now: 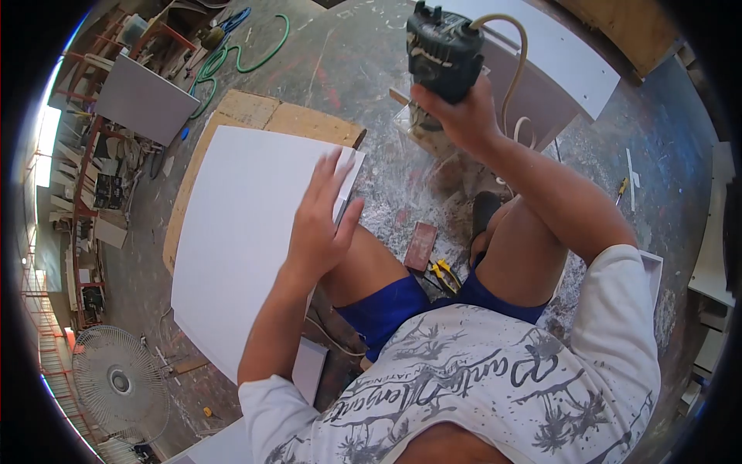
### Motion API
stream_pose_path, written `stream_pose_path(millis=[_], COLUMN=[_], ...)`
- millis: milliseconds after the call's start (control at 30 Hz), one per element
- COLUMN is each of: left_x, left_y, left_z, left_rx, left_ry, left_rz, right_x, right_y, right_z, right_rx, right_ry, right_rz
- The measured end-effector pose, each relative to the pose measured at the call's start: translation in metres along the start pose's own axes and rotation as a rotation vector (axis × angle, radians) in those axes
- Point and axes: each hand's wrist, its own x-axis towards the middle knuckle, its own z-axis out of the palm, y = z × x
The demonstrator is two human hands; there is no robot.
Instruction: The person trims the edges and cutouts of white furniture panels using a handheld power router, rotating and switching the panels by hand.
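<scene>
Clearly, from my distant place I can see both hands of the person through the head camera. The right hand (469, 116) is closed around the body of a dark power tool (442, 58), and it holds this tool up above the floor (309, 66). From the top of the tool a pale cord (525, 58) curves down beside the forearm.

The left hand (313, 220) is wide, with the fingers stretched and the thumb well apart. It is at the right edge of a large white board (232, 216); the fingers are blurred, so I cannot tell how firmly they touch it. This board lies flat at the person's left side, on top of a tan sheet (238, 114), whose border sticks out from under it.

Between the legs I notice a reddish block (420, 246) and, just beside it, yellow pliers (444, 275), both on the dusty floor. Beyond the tool stands a white cabinet piece (568, 58). Farther to the left are a green hose (225, 54), a grey panel (143, 99) and a round fan (121, 380).
</scene>
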Motion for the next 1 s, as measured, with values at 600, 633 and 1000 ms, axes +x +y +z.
stream_pose_path(millis=[600,633,1000], left_x=[0.193,0.195,0.199], left_y=[0.097,0.095,0.077], left_z=[-0.018,-0.013,0.02], left_rx=[-0.3,-0.423,-0.521], left_ry=[0.154,0.113,0.372], left_rz=[0.424,0.445,0.688], right_x=[-0.007,-0.009,-0.01], right_y=[-0.024,-0.023,-0.025], right_z=[-0.025,-0.026,-0.013], right_rx=[0.144,0.062,0.339], right_ry=[-0.378,-0.368,-0.176], right_rz=[0.049,-0.03,-0.047])
